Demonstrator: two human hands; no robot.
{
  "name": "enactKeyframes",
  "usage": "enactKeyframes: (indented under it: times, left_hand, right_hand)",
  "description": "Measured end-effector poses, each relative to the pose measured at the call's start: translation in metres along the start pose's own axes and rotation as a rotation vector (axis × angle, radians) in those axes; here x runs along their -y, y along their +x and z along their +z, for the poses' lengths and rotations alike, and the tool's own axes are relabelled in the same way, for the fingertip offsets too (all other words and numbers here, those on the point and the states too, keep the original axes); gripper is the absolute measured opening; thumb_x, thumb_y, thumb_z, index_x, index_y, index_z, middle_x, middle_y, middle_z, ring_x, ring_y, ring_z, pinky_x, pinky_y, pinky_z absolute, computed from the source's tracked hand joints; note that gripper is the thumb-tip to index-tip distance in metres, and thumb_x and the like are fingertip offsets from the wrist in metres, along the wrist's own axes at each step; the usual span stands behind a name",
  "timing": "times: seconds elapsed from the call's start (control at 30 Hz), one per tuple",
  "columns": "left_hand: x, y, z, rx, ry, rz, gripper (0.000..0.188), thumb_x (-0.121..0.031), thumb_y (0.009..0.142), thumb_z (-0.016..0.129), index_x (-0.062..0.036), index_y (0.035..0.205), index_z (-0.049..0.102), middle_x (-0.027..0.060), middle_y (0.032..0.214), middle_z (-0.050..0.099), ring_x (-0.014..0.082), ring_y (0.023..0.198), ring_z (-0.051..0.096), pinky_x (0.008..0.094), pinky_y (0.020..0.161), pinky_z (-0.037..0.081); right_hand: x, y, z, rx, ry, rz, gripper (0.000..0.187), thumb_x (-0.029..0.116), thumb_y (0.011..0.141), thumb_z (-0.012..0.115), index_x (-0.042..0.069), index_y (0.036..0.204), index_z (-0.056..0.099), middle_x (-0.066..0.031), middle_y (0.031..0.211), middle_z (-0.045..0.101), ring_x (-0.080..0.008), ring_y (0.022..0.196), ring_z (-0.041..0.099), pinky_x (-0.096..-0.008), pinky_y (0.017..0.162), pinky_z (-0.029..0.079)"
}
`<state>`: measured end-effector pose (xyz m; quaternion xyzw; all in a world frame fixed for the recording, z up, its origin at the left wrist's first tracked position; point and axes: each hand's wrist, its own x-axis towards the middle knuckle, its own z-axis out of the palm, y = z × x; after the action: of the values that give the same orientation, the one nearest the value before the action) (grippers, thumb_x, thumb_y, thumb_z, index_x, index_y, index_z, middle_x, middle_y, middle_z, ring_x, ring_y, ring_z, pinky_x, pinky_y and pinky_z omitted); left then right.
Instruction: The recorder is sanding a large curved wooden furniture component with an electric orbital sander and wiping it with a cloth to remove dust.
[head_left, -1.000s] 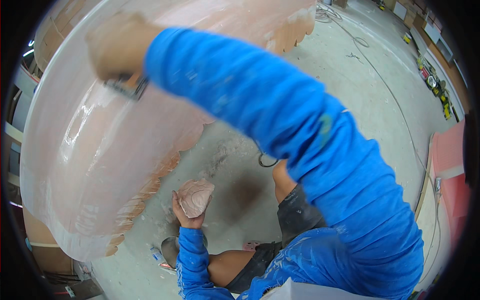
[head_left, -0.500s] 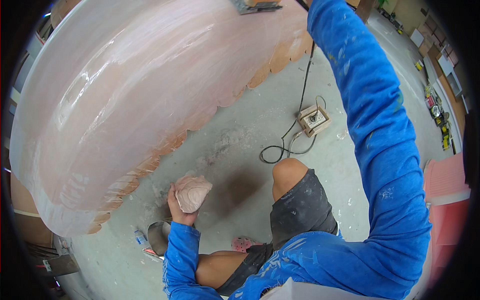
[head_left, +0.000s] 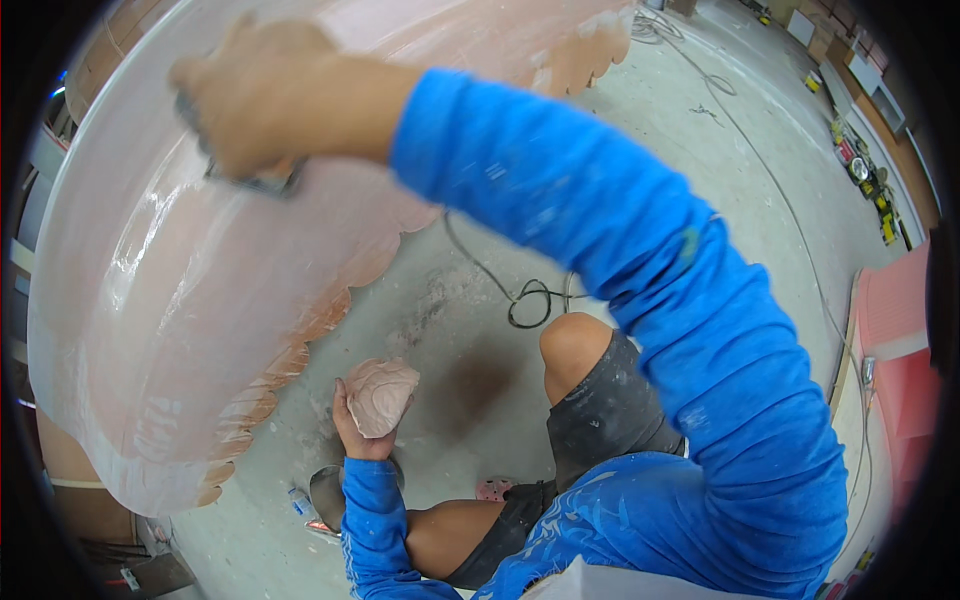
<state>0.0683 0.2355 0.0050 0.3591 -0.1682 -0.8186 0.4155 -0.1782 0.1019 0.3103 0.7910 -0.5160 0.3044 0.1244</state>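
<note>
A large curved, pale pink, shell-like piece [head_left: 225, 265] with a glossy patch and a scalloped tan edge fills the upper left. My right hand [head_left: 270, 95], smeared by motion, grips a scraper [head_left: 265, 183] against its upper surface. Only the scraper's lower edge and a bit of its wood-coloured part show under the fingers. Lower down, my left hand [head_left: 362, 443] holds a lump of pink putty [head_left: 382, 395] from below, apart from the scalloped edge. Any board beneath the putty is hidden.
A black cable [head_left: 530, 310] loops on the grey floor [head_left: 480, 430] by my knee. A round container [head_left: 328, 495] and a small blue-and-white item [head_left: 301, 502] are beside my left forearm. Pink pieces [head_left: 900, 340] stand at the right, more tools beyond.
My right arm has swung left across the view, carrying the scraper from the top middle to the upper left of the curved piece. My left hand and the putty have shifted slightly.
</note>
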Motion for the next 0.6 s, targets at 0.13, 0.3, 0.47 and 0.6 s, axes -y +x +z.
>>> enactKeyframes:
  times: [0.13, 0.3, 0.47, 0.6]
  left_hand:
    - [-0.003, -0.013, -0.005, -0.050, -0.005, 0.016, 0.070, -0.056, 0.099, 0.041, 0.0006, 0.140, 0.048, 0.0235, 0.141, 0.055, 0.0412, 0.125, 0.057, 0.0555, 0.102, 0.048]
    - [-0.003, -0.024, -0.014, -0.104, -0.089, 0.054, 0.068, -0.054, 0.100, 0.043, 0.0018, 0.139, 0.048, 0.0270, 0.139, 0.054, 0.0426, 0.123, 0.058, 0.0568, 0.097, 0.052]
    - [-0.010, -0.041, -0.017, -0.078, -0.118, 0.097, 0.067, -0.052, 0.100, 0.043, 0.0021, 0.139, 0.048, 0.0281, 0.138, 0.055, 0.0428, 0.122, 0.059, 0.0557, 0.095, 0.054]
    - [-0.015, -0.032, -0.006, -0.030, -0.115, 0.109, 0.067, -0.052, 0.100, 0.043, 0.0016, 0.139, 0.048, 0.0263, 0.139, 0.055, 0.0415, 0.122, 0.059, 0.0548, 0.095, 0.055]
  right_hand:
    - [-0.074, -0.003, -0.050, 0.054, -0.094, 0.319, 0.074, 0.029, 0.074, 0.076, 0.010, 0.140, 0.048, -0.0237, 0.119, 0.067, -0.0373, 0.111, 0.066, -0.0416, 0.093, 0.054]
    - [-0.168, -0.017, -0.077, -0.084, -0.019, 0.602, 0.093, 0.024, 0.057, 0.089, 0.002, 0.137, 0.047, -0.0229, 0.096, 0.070, -0.0319, 0.069, 0.070, -0.0408, 0.056, 0.057]
    - [-0.170, -0.011, -0.072, -0.053, -0.052, 0.713, 0.090, 0.024, 0.058, 0.089, -0.001, 0.134, 0.048, -0.0229, 0.094, 0.070, -0.0310, 0.069, 0.070, -0.0402, 0.057, 0.057]
    - [-0.102, -0.013, -0.069, -0.005, -0.062, 0.458, 0.074, 0.030, 0.071, 0.079, -0.001, 0.132, 0.050, -0.0257, 0.100, 0.070, -0.0357, 0.087, 0.072, -0.0407, 0.072, 0.059]
